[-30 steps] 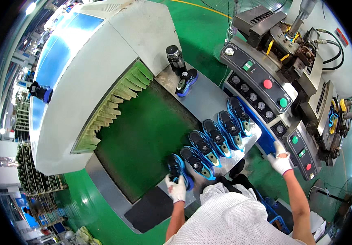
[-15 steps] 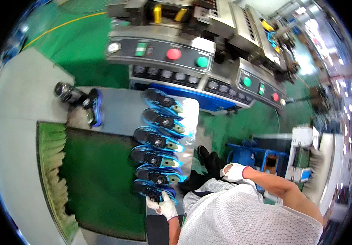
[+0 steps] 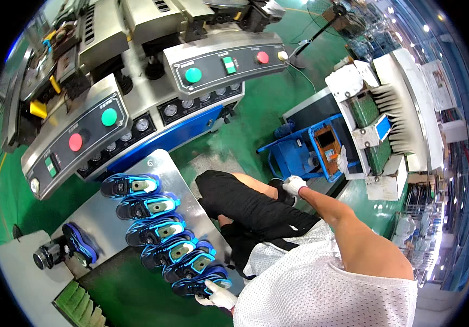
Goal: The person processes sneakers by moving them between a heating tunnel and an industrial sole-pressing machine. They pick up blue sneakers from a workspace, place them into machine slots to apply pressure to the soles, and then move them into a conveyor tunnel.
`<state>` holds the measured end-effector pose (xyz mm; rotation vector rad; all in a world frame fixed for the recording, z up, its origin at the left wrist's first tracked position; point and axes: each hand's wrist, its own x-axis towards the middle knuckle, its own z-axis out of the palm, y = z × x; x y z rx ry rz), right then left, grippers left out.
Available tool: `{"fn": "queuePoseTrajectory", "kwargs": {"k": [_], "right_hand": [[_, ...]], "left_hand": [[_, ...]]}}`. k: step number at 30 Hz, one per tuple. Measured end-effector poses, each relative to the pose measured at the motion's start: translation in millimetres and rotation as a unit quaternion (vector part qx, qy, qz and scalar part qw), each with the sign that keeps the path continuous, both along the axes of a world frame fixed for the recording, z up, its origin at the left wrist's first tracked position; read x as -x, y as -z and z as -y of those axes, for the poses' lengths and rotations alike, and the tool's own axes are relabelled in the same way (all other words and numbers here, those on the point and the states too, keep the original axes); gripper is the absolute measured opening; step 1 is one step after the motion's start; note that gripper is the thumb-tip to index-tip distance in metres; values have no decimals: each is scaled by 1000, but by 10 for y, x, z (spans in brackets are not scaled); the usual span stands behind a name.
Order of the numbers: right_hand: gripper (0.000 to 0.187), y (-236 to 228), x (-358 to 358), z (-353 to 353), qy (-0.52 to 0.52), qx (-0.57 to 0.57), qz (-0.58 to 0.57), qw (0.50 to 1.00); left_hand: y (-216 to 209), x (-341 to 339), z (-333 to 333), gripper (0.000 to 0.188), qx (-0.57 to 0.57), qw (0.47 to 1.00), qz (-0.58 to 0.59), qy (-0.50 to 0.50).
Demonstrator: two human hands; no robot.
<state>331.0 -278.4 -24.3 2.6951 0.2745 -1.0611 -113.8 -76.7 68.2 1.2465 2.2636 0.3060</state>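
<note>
Several black shoes with bright blue trim lie side by side on a metal table (image 3: pixel 163 159), with olive lasts showing in their openings. My left hand (image 3: pixel 216 297), in a white knitted glove, grips the nearest shoe (image 3: pixel 191 285) of the row, its thumb on top and its fingers at the side. My right hand (image 3: pixel 293 185), gloved too, hangs out to the right beside my leg, fingers curled, with nothing visible in it. Another blue-soled shoe (image 3: pixel 79 243) stands on its side at the table's left end, against a dark round fitting (image 3: pixel 48 256).
Ahead stands a machine with two control panels (image 3: pixel 223 62), red and green buttons and gauges. A blue cart (image 3: pixel 294 158) stands to the right, before a white brush-fringed unit (image 3: pixel 409 109). Green bristles (image 3: pixel 79 305) edge the grey housing at lower left. A fan (image 3: pixel 327 24) stands behind.
My view has turned to the right, so the machine and table sit further left. My left hand stays at the nearest shoe; my right arm remains out to the side.
</note>
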Motion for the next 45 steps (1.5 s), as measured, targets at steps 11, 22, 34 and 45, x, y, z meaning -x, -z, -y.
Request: {"fn": "queuePoseTrajectory", "kwargs": {"k": [11,22,34,45], "right_hand": [[25,498,216,-99,-159,11,-16,987],[27,872,57,49,-292,86,-92,948],[22,223,24,-535,306,-172,-168,921],[38,486,-1524,-216,92,-236,48,966]], "left_hand": [[144,15,19,74,-36,999,-29,-3],[267,79,52,72,-66,997,41,-7],[358,101,39,74,-43,992,-118,-3],[514,-219,108,84,-57,973,-160,-154]]}}
